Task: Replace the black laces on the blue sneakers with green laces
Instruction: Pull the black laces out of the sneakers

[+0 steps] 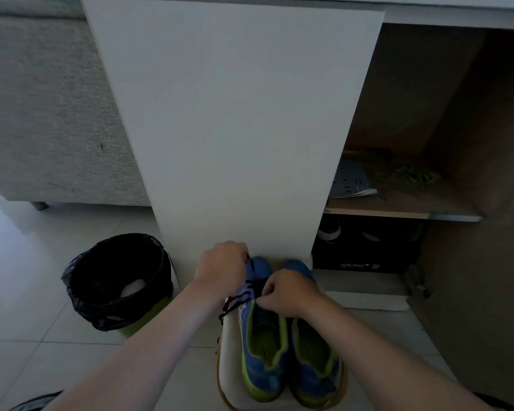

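Observation:
Two blue sneakers with yellow-green lining stand side by side on a small white stool (pixel 230 360), toes pointing away from me. The left sneaker (pixel 261 345) carries a black lace (pixel 235 301), partly loosened, with one end hanging over the stool's left edge. My left hand (pixel 221 266) pinches a stretch of that lace near the toe. My right hand (pixel 285 292) pinches the lace at the middle eyelets and covers part of the right sneaker (pixel 315 360). A bundle of green laces (pixel 413 175) lies on the shelf of the open cabinet at the right.
A bin with a black liner (pixel 119 280) stands on the tiled floor to the left of the stool. A white cabinet door (pixel 235 129) rises right behind the sneakers. A black shoebox (pixel 365 253) sits under the shelf. A grey sofa (pixel 42 114) is at the back left.

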Demonstrator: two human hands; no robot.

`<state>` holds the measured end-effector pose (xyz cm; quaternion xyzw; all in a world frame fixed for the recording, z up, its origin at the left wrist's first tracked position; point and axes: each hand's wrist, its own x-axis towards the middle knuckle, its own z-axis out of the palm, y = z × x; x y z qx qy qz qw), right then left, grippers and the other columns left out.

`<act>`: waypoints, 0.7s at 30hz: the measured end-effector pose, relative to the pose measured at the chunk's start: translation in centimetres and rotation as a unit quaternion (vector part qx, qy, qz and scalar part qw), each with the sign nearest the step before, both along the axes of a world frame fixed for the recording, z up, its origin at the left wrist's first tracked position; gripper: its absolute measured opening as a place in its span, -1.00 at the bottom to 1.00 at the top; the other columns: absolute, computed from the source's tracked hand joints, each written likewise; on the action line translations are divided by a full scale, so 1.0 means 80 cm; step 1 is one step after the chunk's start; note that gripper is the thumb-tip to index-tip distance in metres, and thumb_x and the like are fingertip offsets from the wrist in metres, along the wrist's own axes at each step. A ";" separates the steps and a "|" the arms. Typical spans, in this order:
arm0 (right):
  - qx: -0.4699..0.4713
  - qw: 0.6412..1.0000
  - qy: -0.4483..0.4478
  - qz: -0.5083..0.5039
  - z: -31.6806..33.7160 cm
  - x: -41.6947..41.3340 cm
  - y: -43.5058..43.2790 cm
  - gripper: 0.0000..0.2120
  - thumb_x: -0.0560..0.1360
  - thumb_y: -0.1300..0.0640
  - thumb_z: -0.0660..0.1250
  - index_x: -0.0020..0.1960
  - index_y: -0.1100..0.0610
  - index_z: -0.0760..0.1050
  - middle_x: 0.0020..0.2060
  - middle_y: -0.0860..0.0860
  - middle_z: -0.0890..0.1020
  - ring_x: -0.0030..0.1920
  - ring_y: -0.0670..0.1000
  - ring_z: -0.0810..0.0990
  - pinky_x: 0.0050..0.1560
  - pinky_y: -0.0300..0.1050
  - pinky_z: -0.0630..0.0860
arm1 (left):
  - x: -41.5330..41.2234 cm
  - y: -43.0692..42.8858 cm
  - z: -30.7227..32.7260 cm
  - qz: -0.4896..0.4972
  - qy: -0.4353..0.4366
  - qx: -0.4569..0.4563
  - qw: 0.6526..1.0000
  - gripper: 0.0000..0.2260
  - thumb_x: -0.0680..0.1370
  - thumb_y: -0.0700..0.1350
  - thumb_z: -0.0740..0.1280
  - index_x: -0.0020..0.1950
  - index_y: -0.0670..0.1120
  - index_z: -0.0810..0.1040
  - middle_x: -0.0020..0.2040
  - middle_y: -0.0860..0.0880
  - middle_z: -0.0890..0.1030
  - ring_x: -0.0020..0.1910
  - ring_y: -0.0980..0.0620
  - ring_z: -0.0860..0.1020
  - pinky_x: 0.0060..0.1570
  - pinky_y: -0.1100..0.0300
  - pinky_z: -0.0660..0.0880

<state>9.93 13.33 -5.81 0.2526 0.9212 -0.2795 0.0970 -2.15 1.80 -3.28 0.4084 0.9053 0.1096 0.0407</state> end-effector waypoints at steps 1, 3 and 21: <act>0.003 1.000 -0.010 0.007 0.001 0.002 0.000 -0.82 0.43 -0.01 0.39 -0.03 0.00 0.70 -0.02 -0.09 0.70 -0.03 -0.04 0.65 0.00 -0.08 0.63 | -0.006 -0.001 0.004 0.013 -0.007 0.029 0.999 -0.77 0.56 -0.20 0.19 0.10 0.00 0.59 0.10 -0.02 0.62 0.04 -0.09 0.58 -0.03 0.06 0.52; 0.015 1.000 0.000 0.024 0.002 0.006 0.001 -0.77 0.47 0.10 0.37 0.10 -0.02 0.66 0.09 -0.11 0.65 0.05 -0.04 0.62 0.02 -0.15 0.58 | -0.017 -0.003 0.010 0.036 -0.015 0.038 0.998 -0.75 0.58 -0.17 0.17 0.11 0.03 0.60 0.10 0.01 0.63 0.06 -0.08 0.58 0.01 0.06 0.54; 0.194 0.974 0.039 0.110 -0.023 -0.013 -0.012 -0.85 0.58 0.02 0.31 0.06 0.01 0.62 0.06 0.05 0.47 -0.06 0.13 0.57 -0.22 -0.03 0.46 | 0.022 -0.009 -0.023 -0.065 -0.230 -0.118 0.964 -0.65 0.38 0.05 0.47 0.03 -0.03 0.41 -0.07 0.02 0.50 -0.11 0.02 0.52 -0.27 0.17 0.41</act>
